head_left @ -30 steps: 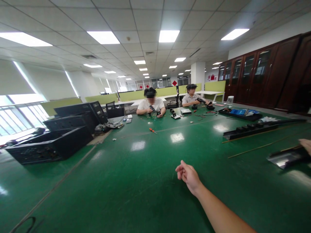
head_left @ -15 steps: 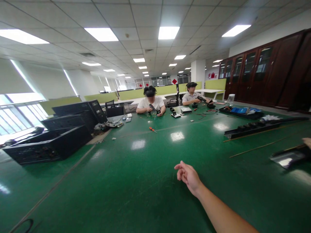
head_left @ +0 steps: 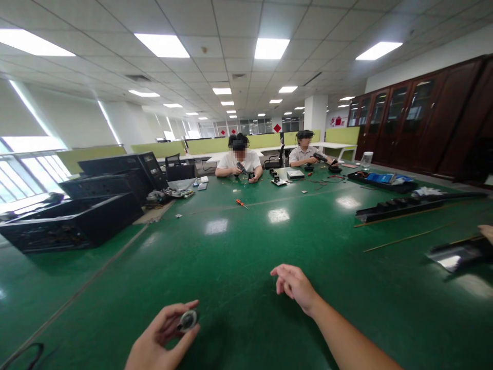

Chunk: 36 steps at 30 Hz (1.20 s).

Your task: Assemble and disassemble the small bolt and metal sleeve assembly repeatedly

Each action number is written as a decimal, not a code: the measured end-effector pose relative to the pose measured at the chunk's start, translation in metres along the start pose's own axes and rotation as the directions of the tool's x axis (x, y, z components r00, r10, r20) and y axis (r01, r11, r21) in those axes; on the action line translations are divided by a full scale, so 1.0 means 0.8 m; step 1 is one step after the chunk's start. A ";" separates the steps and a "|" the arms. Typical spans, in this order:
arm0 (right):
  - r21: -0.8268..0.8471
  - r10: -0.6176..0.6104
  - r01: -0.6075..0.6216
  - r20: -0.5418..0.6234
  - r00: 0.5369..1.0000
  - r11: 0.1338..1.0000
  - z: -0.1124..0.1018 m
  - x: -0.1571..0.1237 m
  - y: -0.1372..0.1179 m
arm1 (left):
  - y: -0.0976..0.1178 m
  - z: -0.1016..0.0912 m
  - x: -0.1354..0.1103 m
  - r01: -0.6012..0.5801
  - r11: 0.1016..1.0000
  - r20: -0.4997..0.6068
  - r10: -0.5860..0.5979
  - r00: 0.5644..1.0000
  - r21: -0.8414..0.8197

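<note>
My left hand [head_left: 164,334] is at the lower left, above the green tabletop. Its fingers and thumb are closed on a small round part [head_left: 188,320] with a pale grey ring and a dark side; its exact kind is unclear. To the right, my right hand [head_left: 295,288] hovers over the table with the index finger pointing left and the other fingers loosely curled. Nothing shows in it. An orange-handled screwdriver [head_left: 241,203] lies farther off on the green table [head_left: 231,257].
Black computer cases [head_left: 73,221] stand at the left. Two people sit across the table, each with a power tool. To the right are a black tray [head_left: 381,181] of blue items, a long black channel [head_left: 396,208] and a thin rod [head_left: 408,238]. Another person's hand [head_left: 486,231] shows at the right edge.
My left hand has come into view from below, with the small round part in it. My right hand has shifted slightly left and down. The view has tilted a little.
</note>
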State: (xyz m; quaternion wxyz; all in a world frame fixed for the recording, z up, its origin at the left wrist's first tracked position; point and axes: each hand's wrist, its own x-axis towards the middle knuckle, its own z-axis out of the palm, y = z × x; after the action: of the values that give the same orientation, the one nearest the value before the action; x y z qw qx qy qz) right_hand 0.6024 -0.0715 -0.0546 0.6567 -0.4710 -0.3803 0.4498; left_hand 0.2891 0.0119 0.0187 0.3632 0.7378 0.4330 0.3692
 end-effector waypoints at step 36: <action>-0.606 -0.111 0.120 0.053 0.992 0.786 0.019 -0.010 0.011 | -0.007 0.156 0.056 -0.286 0.951 0.368 0.310 0.877 -0.119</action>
State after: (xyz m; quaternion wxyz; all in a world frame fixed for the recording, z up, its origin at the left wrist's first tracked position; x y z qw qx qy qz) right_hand 0.5841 -0.0737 -0.0596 0.4940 -0.6294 -0.5374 0.2665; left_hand 0.4101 0.0278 -0.0335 0.4018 0.8417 0.2236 0.2829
